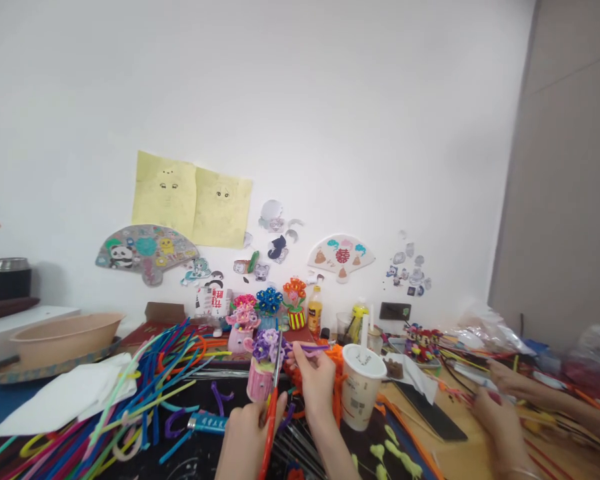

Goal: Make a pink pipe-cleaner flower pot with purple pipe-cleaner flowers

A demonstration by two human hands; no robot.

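Note:
My left hand point(250, 433) is closed around the orange handle of a pair of scissors point(273, 407), whose blades point up toward a purple pipe-cleaner flower point(266, 345). The flower stands in a small pink pot point(259, 383). My right hand point(316, 380) pinches a purple pipe cleaner point(311, 347) that sticks out to the right, just beside the flower. Behind my right hand lies a clump of orange pipe cleaners point(336, 373).
A paper cup with a straw point(361, 390) stands right of my hand. Loose coloured pipe cleaners point(145, 393) cover the left of the table, by white paper point(60, 400) and a beige basin point(65, 337). Another person's hands point(500, 407) work at the right. Finished flower pots point(270, 310) line the wall.

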